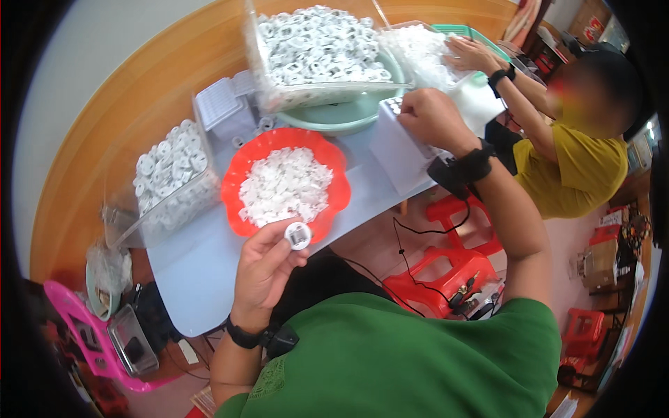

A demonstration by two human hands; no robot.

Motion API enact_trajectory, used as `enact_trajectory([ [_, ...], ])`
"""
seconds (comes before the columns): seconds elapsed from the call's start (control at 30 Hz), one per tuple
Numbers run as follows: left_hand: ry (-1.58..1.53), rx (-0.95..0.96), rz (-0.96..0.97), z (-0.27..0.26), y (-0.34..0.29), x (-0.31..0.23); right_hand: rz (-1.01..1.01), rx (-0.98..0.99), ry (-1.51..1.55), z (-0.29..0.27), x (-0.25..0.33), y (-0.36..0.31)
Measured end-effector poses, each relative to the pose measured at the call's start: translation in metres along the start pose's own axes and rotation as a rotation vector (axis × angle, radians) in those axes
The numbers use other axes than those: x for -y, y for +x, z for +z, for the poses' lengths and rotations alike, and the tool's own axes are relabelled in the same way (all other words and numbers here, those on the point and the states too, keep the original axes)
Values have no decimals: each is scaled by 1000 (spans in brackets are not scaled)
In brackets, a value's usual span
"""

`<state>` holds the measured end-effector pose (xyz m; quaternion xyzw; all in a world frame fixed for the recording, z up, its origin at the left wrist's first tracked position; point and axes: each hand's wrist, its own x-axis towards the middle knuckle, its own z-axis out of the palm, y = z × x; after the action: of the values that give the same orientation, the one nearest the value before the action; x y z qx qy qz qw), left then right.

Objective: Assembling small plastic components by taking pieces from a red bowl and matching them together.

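Observation:
My left hand [263,270] pinches a small round white plastic part [298,235] with a grey and dark middle, held up at the near edge of a red scalloped bowl [234,184]. Small white pieces [286,187] fill that bowl. Over on the right, my right hand [435,120] is closed, fingers curled down at the top of a white box [398,155]. Whatever its fingertips hold, if anything, is hidden. Both wrists wear black straps.
A clear bin [306,94] heaped with round white parts rests on a green basin [348,120]. Another clear bin [188,184] of parts stands left, near white trays [224,104]. A co-worker [571,150] reaches into a bin of white pieces. Red stools [432,282] and black cables lie below.

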<state>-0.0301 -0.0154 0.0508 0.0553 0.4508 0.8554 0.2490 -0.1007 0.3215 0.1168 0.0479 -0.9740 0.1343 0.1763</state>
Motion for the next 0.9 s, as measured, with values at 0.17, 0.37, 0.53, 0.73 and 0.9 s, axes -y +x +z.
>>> enact_trajectory([
  [0.17, -33, 82, -2, -3, 2, 3, 127, 59, 173, 0, -6, 4],
  [0.37, -51, 90, -17, -4, 0, 3, 148, 61, 293, 4, -15, 7],
  [0.53, -49, 83, -39, -3, 2, 5, 135, 85, 248, -4, -7, 4],
  [0.73, -55, 77, -23, -4, 2, 5, -101, -16, 401, -36, 43, -29],
  [0.9, -76, 136, -46, 1, 5, 10, -531, -78, 474, -7, 112, -75],
])
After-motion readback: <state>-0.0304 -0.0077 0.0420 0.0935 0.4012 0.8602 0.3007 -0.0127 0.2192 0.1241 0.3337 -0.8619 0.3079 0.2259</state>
